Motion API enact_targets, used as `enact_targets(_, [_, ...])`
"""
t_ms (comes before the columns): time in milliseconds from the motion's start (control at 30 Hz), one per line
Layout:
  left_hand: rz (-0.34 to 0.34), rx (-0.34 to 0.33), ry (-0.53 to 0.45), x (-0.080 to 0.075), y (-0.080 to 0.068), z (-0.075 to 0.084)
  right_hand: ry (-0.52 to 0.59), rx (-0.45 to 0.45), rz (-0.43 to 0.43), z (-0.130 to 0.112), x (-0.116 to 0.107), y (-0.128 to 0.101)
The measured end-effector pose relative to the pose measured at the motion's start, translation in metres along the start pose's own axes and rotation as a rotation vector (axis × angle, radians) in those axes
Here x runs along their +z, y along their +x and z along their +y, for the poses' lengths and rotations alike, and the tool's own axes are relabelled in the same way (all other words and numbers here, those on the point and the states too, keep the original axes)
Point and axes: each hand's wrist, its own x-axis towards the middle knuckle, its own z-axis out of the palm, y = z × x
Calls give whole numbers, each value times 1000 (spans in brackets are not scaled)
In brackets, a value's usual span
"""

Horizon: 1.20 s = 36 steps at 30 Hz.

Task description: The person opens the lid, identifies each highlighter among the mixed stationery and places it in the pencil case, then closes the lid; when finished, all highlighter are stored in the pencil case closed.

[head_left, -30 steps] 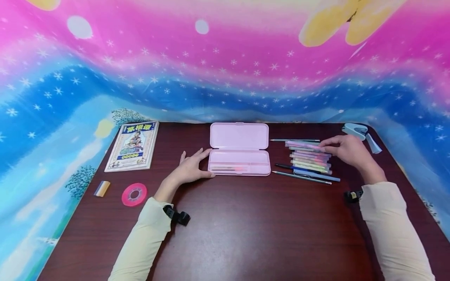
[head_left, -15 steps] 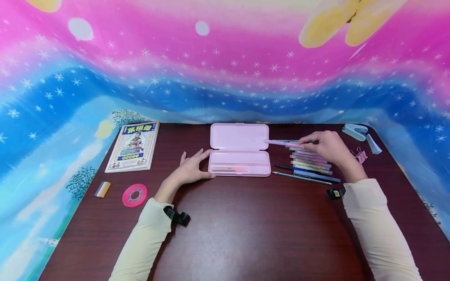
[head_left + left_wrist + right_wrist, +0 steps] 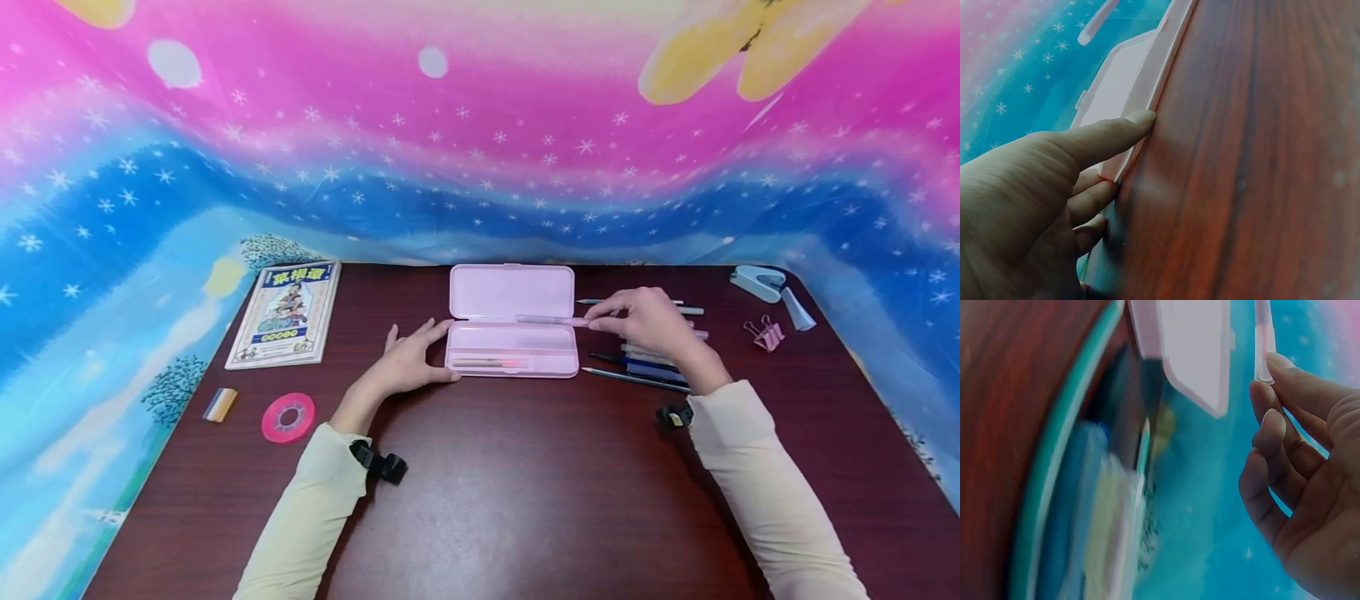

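An open pink pencil case point(image 3: 512, 329) lies at the table's far middle, with a few pens in its tray. My left hand point(image 3: 408, 358) rests flat against the case's left end point(image 3: 1141, 94), fingers straight. My right hand point(image 3: 645, 321) pinches a pale pink pen point(image 3: 551, 320) by its end and holds it level over the case's hinge point(image 3: 1264, 344). A row of pastel pens and dark pencils point(image 3: 645, 360) lies right of the case, partly hidden under my right hand.
A picture book point(image 3: 287, 312) lies at the far left, with an eraser point(image 3: 219, 404) and a pink tape roll point(image 3: 287, 417) nearer. A stapler point(image 3: 759, 281), a blue cap point(image 3: 797, 308) and pink binder clips point(image 3: 763, 333) sit at the far right.
My right hand lifted a pink pen from the row and carried it leftward until it hung over the case. The left hand has stayed put.
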Motion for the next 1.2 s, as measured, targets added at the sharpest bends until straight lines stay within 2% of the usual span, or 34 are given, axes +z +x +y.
enact_targets(267, [-12, -4, -4, -1, 0, 1, 23, -45, -100, -18, 25, 5])
enact_targets(533, [-10, -12, 1, -1, -1, -1, -16, -57, -132, -44, 41, 15])
enact_targets(767, [-7, -5, -6, 0, 1, -2, -94, -60, -118, -57, 53, 25])
enact_targets(1200, [-7, -10, -6, -1, 0, 0, -133, -66, -123, -67, 62, 31])
